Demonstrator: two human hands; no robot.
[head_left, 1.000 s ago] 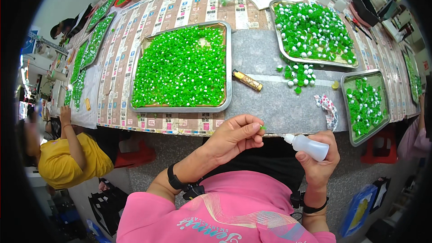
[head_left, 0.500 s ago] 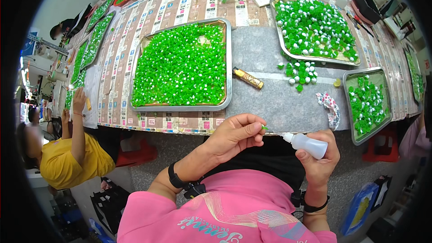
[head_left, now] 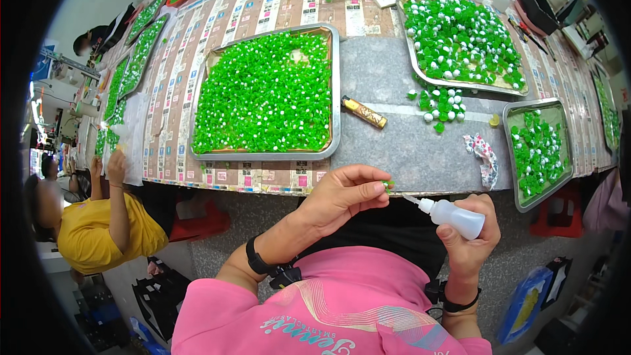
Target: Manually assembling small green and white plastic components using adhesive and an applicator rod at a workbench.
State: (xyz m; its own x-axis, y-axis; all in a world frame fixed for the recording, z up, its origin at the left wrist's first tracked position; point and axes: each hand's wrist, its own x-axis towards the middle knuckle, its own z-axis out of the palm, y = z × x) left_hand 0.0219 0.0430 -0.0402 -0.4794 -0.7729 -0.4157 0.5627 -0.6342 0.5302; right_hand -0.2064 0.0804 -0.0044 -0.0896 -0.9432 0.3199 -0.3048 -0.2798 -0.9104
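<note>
My left hand (head_left: 347, 198) pinches a small green plastic piece (head_left: 388, 185) between thumb and fingertips, just off the table's front edge. In my right hand (head_left: 468, 240) is a white squeeze bottle (head_left: 458, 218), tilted so its thin nozzle points left at the green piece, a small gap away. Beyond my hands, a grey cloth (head_left: 394, 151) carries a loose pile of green pieces with white balls (head_left: 444, 106), a gold-and-black tube (head_left: 363, 112) and a crumpled patterned cloth (head_left: 482, 159).
A large metal tray (head_left: 336, 92) of green pieces stands left of the grey cloth. Two more trays, at far right (head_left: 413, 59) and right (head_left: 565, 138), hold green pieces with white balls. A person in a yellow shirt (head_left: 108, 233) works at the left, by a red stool (head_left: 204, 223).
The bottle has tipped and shifted slightly right, and its nozzle shows more plainly. My left fingertips have turned a little, and the green piece has moved slightly right.
</note>
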